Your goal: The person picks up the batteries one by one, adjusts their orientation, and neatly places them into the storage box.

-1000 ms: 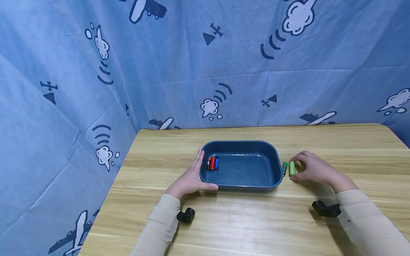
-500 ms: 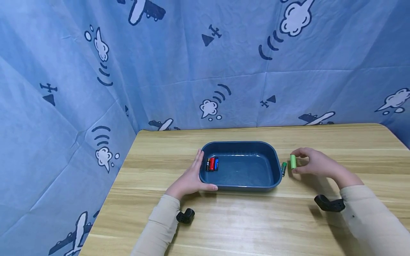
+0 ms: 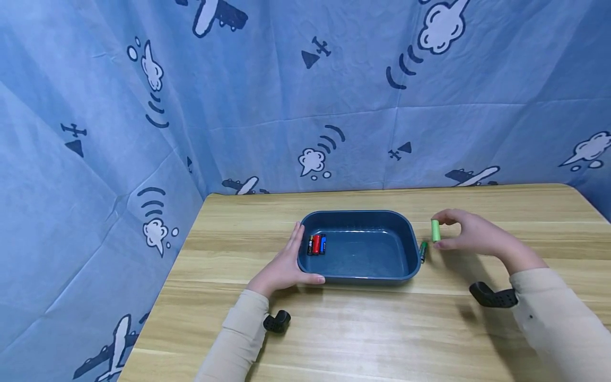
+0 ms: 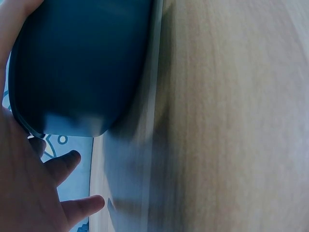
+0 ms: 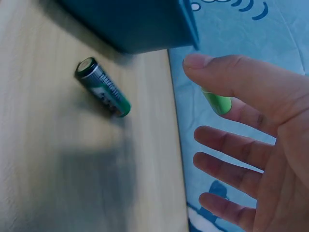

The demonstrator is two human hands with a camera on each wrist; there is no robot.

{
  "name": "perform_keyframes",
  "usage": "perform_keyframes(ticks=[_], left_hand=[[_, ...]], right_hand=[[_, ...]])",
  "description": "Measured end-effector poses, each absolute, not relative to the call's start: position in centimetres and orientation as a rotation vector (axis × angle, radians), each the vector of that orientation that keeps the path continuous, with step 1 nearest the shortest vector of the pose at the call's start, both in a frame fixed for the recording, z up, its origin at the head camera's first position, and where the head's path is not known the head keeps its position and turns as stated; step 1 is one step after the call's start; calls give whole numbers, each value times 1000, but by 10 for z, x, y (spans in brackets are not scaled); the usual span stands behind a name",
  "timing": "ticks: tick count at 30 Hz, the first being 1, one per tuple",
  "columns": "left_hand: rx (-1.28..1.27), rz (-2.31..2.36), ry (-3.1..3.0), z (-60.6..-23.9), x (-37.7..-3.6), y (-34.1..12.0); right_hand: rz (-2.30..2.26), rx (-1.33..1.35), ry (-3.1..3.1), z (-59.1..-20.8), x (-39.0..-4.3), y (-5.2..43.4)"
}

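My left hand (image 3: 282, 268) rests against the left end of a dark blue plastic box (image 3: 363, 280), thumb along its front wall and fingers spread along its side. In the left wrist view these fingers look fairly straight. Inside, at the left end, lie a black battery (image 3: 310, 245), a red battery (image 3: 316, 245) and a blue battery (image 3: 323, 244) side by side. Beyond the box's right end, my right hand (image 3: 472, 233) pinches a light green battery (image 3: 435, 231) between thumb and index finger, above the table. A dark green battery (image 5: 103, 88) lies on the table beside the box.
The wood-grain table (image 3: 363, 334) carries the box and the dark green battery. Behind and to the left hangs a blue curtain (image 3: 267, 79) with plane prints. Both wrists wear black camera mounts.
My right hand has lifted the light green battery off the table and moved it up and away, toward the table's back. My left hand and the box stay where they were.
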State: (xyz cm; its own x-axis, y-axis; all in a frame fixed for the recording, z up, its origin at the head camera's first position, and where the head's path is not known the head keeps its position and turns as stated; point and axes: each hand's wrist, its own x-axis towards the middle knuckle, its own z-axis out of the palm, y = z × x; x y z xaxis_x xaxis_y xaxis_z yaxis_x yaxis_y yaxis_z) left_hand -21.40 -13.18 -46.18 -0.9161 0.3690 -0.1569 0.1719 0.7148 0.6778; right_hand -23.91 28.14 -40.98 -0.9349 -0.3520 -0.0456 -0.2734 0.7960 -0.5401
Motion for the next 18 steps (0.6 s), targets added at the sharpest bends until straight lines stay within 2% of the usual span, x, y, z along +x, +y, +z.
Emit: perform_keyframes(ticks=[18], left_hand=[[432, 1014, 2648, -465, -215, -131]], right_hand=[[-808, -552, 2835, -388, -245, 261]])
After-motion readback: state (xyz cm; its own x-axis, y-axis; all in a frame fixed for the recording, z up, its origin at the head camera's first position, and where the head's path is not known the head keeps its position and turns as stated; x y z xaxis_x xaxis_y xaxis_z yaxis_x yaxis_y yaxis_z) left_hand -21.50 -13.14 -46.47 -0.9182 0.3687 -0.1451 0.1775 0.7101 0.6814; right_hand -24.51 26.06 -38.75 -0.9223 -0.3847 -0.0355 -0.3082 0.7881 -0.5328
